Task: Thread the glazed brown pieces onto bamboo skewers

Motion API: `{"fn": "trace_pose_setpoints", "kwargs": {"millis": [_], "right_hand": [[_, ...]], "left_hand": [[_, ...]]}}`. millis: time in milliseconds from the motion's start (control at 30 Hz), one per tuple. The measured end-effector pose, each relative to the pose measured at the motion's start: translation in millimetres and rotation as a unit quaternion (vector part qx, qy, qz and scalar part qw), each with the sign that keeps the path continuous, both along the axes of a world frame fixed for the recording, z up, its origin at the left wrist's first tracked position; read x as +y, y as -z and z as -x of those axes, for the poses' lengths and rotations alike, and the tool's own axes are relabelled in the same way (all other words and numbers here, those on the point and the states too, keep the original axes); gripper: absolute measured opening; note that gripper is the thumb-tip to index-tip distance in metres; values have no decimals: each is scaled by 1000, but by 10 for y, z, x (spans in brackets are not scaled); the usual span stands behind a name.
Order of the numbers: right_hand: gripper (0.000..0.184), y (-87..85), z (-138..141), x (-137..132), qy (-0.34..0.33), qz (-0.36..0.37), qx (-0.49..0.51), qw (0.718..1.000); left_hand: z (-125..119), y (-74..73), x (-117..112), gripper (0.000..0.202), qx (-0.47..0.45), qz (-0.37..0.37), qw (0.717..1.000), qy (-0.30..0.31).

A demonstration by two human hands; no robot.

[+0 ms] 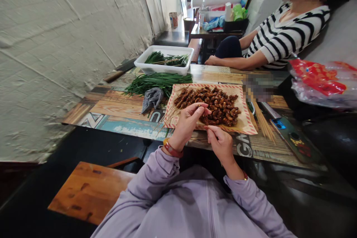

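My left hand (190, 119) is pinched closed above the near edge of a paper-lined tray (173, 119) with a red striped border. A small dark bit shows at its fingertips, too small to name. Lower and to the right, my right hand (221, 142) is closed too, thumb against forefinger; what it grips is too thin to make out. Glossy brown sauced pieces (223, 108) are heaped on the paper. At the heap's left, several loaded skewers (182, 98) lie with their bare ends pointing toward me. Bare bamboo skewers (263, 119) lie right of the tray.
Behind the tray are long green chives (156, 83), a grey cloth (153, 99) and a white plastic tub (164, 70) holding green bundles. A phone (295, 137) lies at right, near a red-and-clear plastic bag (320, 78). A person in a striped top (287, 33) sits across the table.
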State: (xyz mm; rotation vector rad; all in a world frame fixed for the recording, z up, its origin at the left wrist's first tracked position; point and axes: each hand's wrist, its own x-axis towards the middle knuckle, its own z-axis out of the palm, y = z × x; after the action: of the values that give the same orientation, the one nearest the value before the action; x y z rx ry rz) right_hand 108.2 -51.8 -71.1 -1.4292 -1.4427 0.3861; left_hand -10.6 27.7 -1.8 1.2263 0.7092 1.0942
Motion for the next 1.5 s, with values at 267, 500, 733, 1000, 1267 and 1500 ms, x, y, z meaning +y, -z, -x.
{"fn": "trace_pose_setpoints", "kwargs": {"millis": [267, 500, 733, 1000, 1267, 1500], "right_hand": [[25, -6, -11, 12, -11, 11, 16, 1000], [24, -11, -22, 20, -25, 29, 66, 997], [28, -30, -42, 12, -36, 52, 102, 993], [27, -22, -36, 6, -50, 54, 118, 990], [22, 42, -27, 12, -11, 22, 94, 995], [20, 40, -17, 12, 16, -3, 40, 999]], "left_hand": [[-27, 30, -12, 25, -3, 12, 1000, 11], [-3, 88, 19, 35, -42, 38, 998, 19], [4, 177, -98, 50, -48, 108, 992, 35], [-38, 145, -107, 49, -95, 138, 986, 22], [-44, 168, -106, 48, -110, 125, 986, 18], [-46, 152, -119, 31, -93, 155, 982, 51]]}}
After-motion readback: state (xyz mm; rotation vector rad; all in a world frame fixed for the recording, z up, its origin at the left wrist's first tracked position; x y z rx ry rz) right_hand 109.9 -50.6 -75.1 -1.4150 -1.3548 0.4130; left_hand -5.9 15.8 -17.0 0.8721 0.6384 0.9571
